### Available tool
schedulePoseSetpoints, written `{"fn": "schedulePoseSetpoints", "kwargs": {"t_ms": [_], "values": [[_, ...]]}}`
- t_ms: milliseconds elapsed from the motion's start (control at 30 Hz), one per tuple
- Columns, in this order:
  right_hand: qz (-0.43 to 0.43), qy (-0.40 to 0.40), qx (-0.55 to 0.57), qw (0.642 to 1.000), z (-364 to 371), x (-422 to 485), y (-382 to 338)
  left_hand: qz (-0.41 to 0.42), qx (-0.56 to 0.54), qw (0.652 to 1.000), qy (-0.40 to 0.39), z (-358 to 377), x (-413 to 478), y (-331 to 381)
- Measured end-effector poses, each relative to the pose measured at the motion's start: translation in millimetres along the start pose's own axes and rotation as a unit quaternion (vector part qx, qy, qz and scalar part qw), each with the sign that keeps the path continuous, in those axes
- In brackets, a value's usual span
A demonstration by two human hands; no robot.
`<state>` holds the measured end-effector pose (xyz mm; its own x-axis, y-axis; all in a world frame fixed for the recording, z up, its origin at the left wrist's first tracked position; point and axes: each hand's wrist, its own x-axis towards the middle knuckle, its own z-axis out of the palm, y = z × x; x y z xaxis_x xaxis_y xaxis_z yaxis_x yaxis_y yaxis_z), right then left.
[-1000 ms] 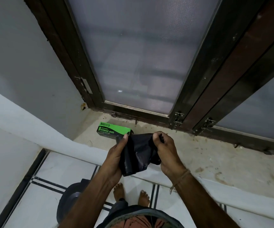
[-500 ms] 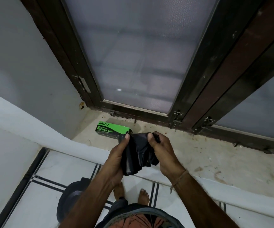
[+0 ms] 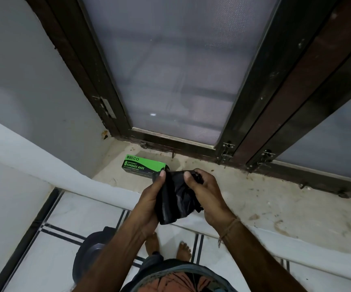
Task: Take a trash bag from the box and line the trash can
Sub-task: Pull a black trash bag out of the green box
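Head view looks down at your two hands just below the middle of the frame, both closed on a crumpled black bag [image 3: 175,199]. Your left hand [image 3: 149,204] grips the bag's left side, thumb up along its edge; its other fingers are hidden behind the plastic. Your right hand [image 3: 207,194] pinches the top right of the bag, thumb pressed on the front, the fingertips curled out of sight. How far the bag is unfolded is hard to make out, since it is one dark bunch between your palms.

Just above your left thumb, the green box [image 3: 144,166] lies on the sill [image 3: 265,197]; its right end is covered by the bag and your thumb, so you cannot tell whether it is open. In the lower left, the dark can [image 3: 92,251] stands on the tiled floor, partly hidden behind your left forearm. Your bare feet show between your arms, the left one mostly covered.
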<state>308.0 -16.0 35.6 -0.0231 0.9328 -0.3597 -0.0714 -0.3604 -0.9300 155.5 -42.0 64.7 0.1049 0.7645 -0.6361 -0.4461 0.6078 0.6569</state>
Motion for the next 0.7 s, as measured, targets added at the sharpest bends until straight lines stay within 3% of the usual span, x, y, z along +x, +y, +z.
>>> {"fn": "schedulePoseSetpoints", "kwargs": {"t_ms": [267, 467, 700], "values": [[0.014, 0.061, 0.000, 0.998, -2.7, 6.5, -3.5, -0.001, -0.016, 1.000, -0.001, 1.0, -2.7, 2.5], [0.026, -0.060, 0.029, 0.997, 2.2, -7.0, -11.9, 0.007, 0.008, 1.000, 0.003, 0.7, -2.7, 0.2], [0.042, -0.019, 0.011, 0.999, 1.0, -8.2, -11.5, 0.004, 0.023, 1.000, 0.000, -5.9, -5.3, -0.7]]}}
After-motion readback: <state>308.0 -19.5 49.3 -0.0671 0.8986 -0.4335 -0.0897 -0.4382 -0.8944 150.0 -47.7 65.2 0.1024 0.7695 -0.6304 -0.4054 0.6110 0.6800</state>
